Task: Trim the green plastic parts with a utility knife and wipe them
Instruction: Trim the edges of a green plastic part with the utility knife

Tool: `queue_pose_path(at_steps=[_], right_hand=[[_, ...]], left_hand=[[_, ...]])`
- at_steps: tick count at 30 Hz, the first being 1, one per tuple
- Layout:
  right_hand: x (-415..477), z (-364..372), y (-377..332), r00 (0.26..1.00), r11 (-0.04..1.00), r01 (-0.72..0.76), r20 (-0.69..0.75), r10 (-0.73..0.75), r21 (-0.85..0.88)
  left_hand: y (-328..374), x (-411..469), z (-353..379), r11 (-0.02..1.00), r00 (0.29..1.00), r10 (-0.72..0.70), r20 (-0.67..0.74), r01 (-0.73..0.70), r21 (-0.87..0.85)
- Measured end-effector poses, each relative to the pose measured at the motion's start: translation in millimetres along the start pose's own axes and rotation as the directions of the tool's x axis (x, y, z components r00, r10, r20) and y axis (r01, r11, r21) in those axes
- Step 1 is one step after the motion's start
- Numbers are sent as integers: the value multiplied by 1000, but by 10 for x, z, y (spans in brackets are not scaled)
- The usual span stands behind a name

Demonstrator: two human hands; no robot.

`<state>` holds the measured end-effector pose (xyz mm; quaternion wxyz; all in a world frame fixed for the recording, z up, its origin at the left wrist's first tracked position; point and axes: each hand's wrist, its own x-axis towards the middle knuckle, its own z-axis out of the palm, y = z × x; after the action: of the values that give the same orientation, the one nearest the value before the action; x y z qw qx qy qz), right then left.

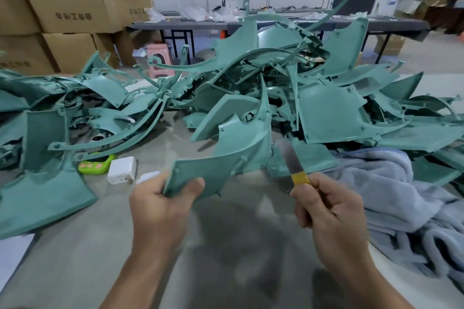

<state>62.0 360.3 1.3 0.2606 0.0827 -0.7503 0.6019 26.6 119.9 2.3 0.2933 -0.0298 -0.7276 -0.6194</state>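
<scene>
Currently held: a part [221,158] is gripped at its near corner by the left hand [160,198], thumb curled over its face, so that the far edge is offered to the knife [292,163].
Knife: clasped by its yellow handle in the right hand [326,206], fingers wrapped round, tip pointed away (blurred; contact with the part cannot be told).
Part's place: raised over the tabletop's [226,246] middle, before the pile [326,113].
Pile: heaped along the far edge, kept within reach.
Cloth [391,190]: laid at the right edge, presumably for wiping.
</scene>
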Motion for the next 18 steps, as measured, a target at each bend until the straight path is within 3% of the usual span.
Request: queue_pose_path(at_steps=[3, 6, 9, 11, 12, 14, 16, 18], right_hand=[[-64, 150, -24, 988, 999, 21, 153, -15, -43], [-62, 177, 28, 970, 993, -11, 241, 40, -119], [139, 34, 146, 993, 927, -98, 24, 114, -361], [223, -57, 160, 985, 917, -157, -127, 118, -367], [200, -59, 118, 990, 954, -124, -101, 100, -273], [49, 37, -2, 995, 991, -32, 85, 43, -127], [-107, 159, -65, 957, 985, 30, 288, 21, -171], [-30, 169, 15, 962, 963, 35, 272, 41, -268]], left_hand=[[-16, -121, 105, 937, 966, 224, 126, -249, 244], [-34, -158, 146, 929, 963, 230, 143, -261, 261], [-18, -142, 140, 914, 948, 282, 148, -312, 258], [4, -131, 130, 915, 949, 287, 128, -311, 256], [6, -127, 128, 920, 952, 280, 123, -303, 249], [9, -136, 140, 922, 952, 276, 134, -301, 242], [22, -160, 152, 919, 945, 286, 155, -317, 236], [21, -165, 155, 914, 940, 293, 172, -329, 239]])
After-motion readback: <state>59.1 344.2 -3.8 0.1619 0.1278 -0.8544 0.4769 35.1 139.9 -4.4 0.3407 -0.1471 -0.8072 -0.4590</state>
